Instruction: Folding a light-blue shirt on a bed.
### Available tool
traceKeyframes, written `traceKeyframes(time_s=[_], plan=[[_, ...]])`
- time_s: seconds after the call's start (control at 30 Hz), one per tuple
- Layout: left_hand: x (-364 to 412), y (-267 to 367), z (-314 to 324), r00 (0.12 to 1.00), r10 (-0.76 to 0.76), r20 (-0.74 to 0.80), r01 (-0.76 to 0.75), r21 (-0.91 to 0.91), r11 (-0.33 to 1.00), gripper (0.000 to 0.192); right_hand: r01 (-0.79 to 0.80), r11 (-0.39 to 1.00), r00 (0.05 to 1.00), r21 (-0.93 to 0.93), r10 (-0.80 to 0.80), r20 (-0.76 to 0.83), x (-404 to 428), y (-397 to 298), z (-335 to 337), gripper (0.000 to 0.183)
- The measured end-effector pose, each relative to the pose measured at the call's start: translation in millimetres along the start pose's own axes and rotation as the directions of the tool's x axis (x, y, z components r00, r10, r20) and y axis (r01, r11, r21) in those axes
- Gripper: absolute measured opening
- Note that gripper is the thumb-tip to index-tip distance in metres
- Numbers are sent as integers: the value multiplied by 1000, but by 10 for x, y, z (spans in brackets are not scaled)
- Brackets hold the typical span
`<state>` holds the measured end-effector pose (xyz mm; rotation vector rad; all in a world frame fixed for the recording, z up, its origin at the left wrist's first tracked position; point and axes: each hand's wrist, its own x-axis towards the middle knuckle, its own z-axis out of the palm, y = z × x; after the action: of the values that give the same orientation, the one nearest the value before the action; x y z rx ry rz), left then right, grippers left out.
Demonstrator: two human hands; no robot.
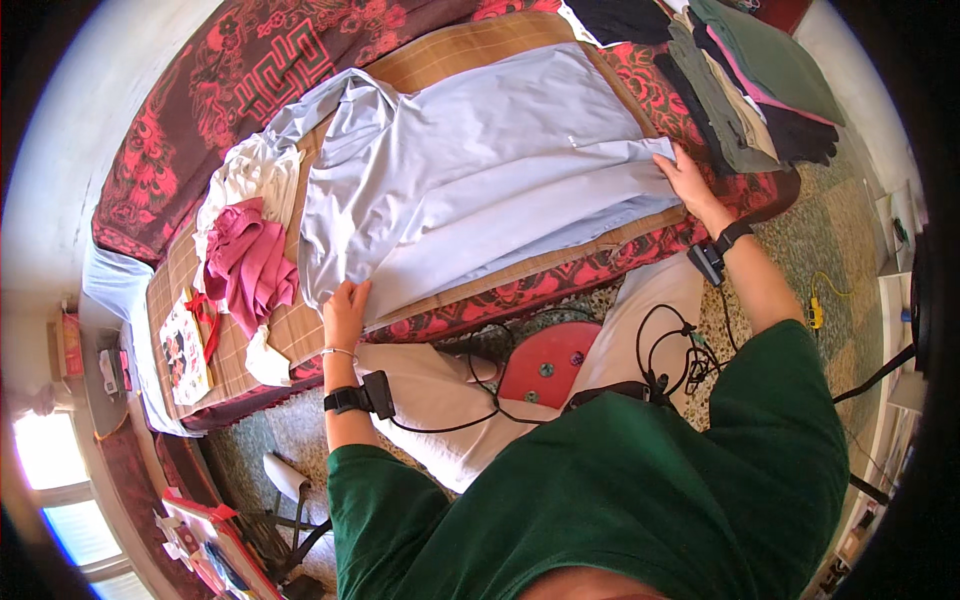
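A pale blue-grey long-sleeved garment (495, 112) lies spread on a tan woven mat (442, 52) on a bed. One sleeve reaches out to the far left; along the near side, a long strip of cloth lies folded over the body. At the near left corner, my left hand (346, 306) pinches the garment's edge. My right hand (686, 178) holds the strip's right end, thumb on top and the other fingers hidden beneath. Left of the garment are a crumpled pink cloth (247, 262) and a cream garment (259, 176).
Folded clothes (772, 60) are piled at the far right of the bed. A red patterned blanket (292, 60) runs along the back. A printed cloth (184, 352) lies at the left. Black cables (675, 352) hang over my lap, and a red stool (540, 367) stands between my legs.
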<state>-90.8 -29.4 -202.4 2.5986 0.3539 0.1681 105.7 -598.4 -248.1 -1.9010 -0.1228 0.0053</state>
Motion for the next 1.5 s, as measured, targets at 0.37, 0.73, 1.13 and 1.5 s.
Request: traceKeyframes(time_s=[0.37, 0.73, 1.13, 1.5], plan=[[-29, 450, 42, 961, 199, -191, -124, 346, 930, 38, 160, 787, 923, -595, -333, -193, -68, -366, 79, 46], [-106, 1157, 713, 985, 160, 69, -174, 378, 909, 89, 319, 477, 946, -819, -204, 251, -401, -602, 543, 62], [-29, 1119, 718, 989, 121, 89, -146, 385, 911, 92, 246, 496, 969, -832, -114, 219, -318, -522, 421, 71], [1685, 479, -272, 976, -136, 173, 198, -419, 886, 54, 322, 604, 894, -729, 59, 444, 967, -1337, 43, 54]])
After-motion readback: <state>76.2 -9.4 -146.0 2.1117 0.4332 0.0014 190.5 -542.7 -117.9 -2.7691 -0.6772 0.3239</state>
